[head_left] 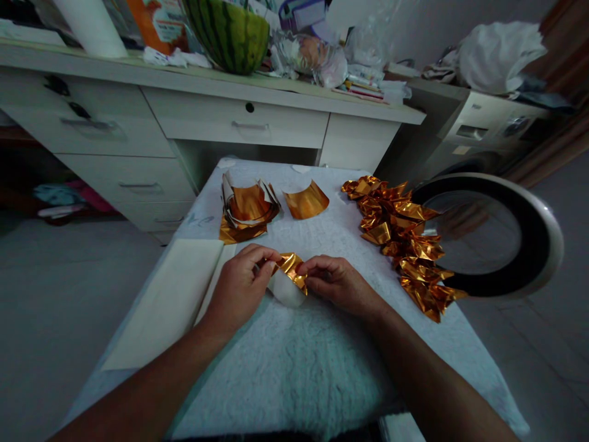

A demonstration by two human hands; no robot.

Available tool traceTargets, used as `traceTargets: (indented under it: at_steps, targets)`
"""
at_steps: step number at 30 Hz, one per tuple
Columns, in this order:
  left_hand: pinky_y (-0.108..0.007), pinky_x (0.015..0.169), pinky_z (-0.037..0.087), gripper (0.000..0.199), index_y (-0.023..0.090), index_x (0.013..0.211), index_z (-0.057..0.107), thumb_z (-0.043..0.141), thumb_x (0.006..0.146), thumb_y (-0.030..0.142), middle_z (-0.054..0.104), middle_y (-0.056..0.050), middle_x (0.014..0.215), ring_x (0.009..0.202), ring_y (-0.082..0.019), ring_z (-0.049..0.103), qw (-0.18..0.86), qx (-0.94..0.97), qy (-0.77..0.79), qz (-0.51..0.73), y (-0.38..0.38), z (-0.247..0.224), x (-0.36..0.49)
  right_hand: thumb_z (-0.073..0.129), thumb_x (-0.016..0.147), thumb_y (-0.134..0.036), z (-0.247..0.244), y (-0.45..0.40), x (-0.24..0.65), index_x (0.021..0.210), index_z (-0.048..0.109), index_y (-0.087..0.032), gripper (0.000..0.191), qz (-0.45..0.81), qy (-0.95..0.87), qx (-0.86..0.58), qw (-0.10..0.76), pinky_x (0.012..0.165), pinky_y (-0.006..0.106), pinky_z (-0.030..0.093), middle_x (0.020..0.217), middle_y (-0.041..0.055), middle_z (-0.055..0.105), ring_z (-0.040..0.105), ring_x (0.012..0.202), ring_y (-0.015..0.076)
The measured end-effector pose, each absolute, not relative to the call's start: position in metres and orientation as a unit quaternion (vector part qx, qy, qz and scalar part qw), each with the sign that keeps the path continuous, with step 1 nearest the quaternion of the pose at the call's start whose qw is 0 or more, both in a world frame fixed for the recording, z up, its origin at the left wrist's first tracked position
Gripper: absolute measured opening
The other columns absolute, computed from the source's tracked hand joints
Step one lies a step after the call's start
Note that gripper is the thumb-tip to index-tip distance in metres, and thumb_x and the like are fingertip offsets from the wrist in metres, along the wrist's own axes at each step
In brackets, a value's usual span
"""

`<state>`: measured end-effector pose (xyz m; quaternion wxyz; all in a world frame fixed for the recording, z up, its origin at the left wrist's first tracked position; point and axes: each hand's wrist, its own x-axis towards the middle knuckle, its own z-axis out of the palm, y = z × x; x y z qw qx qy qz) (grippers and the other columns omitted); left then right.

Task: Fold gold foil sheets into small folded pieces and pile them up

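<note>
A small sheet of shiny gold foil paper [291, 265] is stretched between my two hands above the cloth-covered table. My left hand [243, 279] pinches its left end, and my right hand [338, 282] pinches the right end. Just beneath the foil lies a white rounded object [288, 291], partly covered by it. Beyond my left hand sits a stack of curled gold sheets [248, 205]. One loose gold sheet [307, 200] lies beside that stack. Many crumpled or folded gold foil pieces [400, 233] are heaped along the table's right side.
An open white booklet or paper [165, 301] lies at the left on the pale cloth [257, 380]. Behind stands a white counter with drawers [239, 123], bearing a cut watermelon [230, 37]. The open round washing machine door [550, 239] is close to the table's right edge.
</note>
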<state>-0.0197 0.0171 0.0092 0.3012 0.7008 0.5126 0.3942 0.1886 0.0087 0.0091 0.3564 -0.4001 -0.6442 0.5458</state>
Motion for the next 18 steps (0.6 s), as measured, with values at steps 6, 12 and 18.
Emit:
traceTargets:
  at_steps: [6,12,18]
  targets:
    - [-0.034,0.086,0.049,0.019,0.021,0.099,0.065,0.049,0.091,0.015,0.064,-0.004,0.102,0.097,-0.019,0.061,0.224,0.767,0.479,0.362,0.017,0.004,-0.013,0.062,0.084,-0.021,0.008,0.009,0.197,0.089,0.068,-0.02,0.008,0.493,-0.677,-0.431,0.337,0.067,0.025,0.047,0.084,-0.0002,0.068,0.061,0.073,0.0124]
    - [-0.039,0.092,0.048,0.033,0.022,0.112,0.063,0.047,0.089,0.006,0.061,-0.005,0.106,0.102,-0.022,0.057,0.188,0.818,0.466,0.28,0.021,-0.011,-0.011,0.058,0.08,-0.006,0.006,0.012,0.194,0.086,0.069,-0.02,0.019,0.288,-0.789,-0.484,0.244,0.075,0.03,0.042,0.077,0.0003,0.065,0.057,0.076,0.0153]
    - [-0.047,0.099,0.044,0.034,0.019,0.115,0.065,0.052,0.086,0.007,0.055,-0.011,0.124,0.113,-0.029,0.048,0.111,0.83,0.48,0.262,0.02,-0.011,-0.011,0.058,0.08,-0.003,0.008,0.013,0.188,0.085,0.066,-0.018,0.018,0.231,-0.821,-0.477,0.213,0.079,0.03,0.04,0.086,0.0039,0.06,0.054,0.083,0.0167]
